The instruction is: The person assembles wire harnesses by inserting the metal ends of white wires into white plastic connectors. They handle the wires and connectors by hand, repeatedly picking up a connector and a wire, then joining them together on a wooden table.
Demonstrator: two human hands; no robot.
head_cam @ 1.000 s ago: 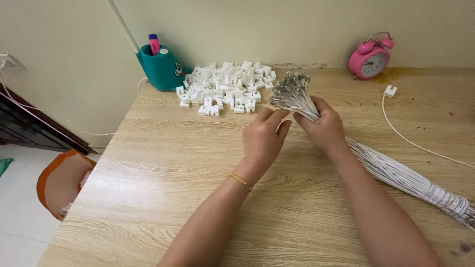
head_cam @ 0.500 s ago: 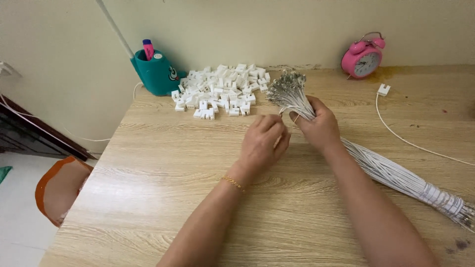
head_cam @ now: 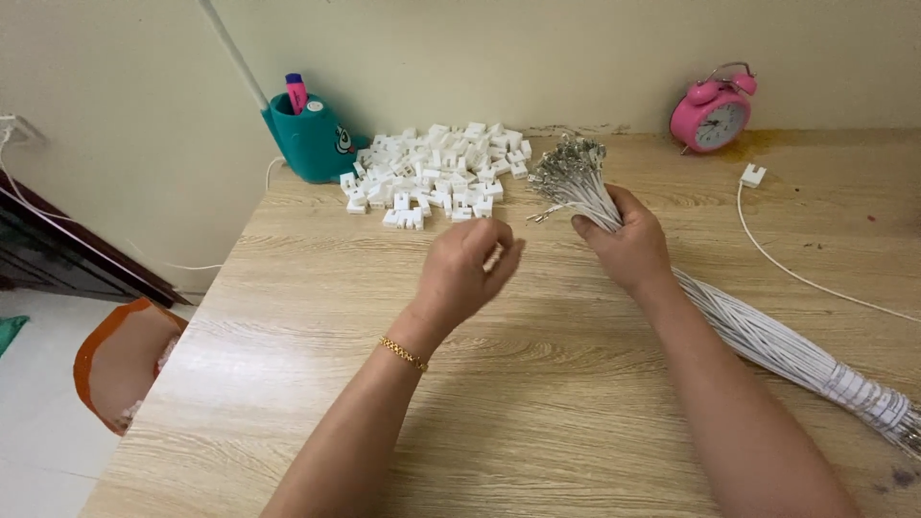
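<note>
On the tabletop (head_cam: 537, 384), the right hand (head_cam: 628, 247) has its grip closed around a wire bundle (head_cam: 767, 336) near its metal-tipped end; the bundle trails back toward the right edge. The left hand (head_cam: 465, 273), just beside it, pinches something small and white, too blurred to identify. Behind the hands lie a pile of white clips (head_cam: 436, 177), a teal cup (head_cam: 312, 142) and a pink clock (head_cam: 715, 110).

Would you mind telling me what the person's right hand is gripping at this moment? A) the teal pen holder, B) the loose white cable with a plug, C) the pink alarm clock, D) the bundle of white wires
D: the right hand is closed around the bundle of white wires just below its metal-tipped ends, while the pink alarm clock stands untouched by the wall.
</note>
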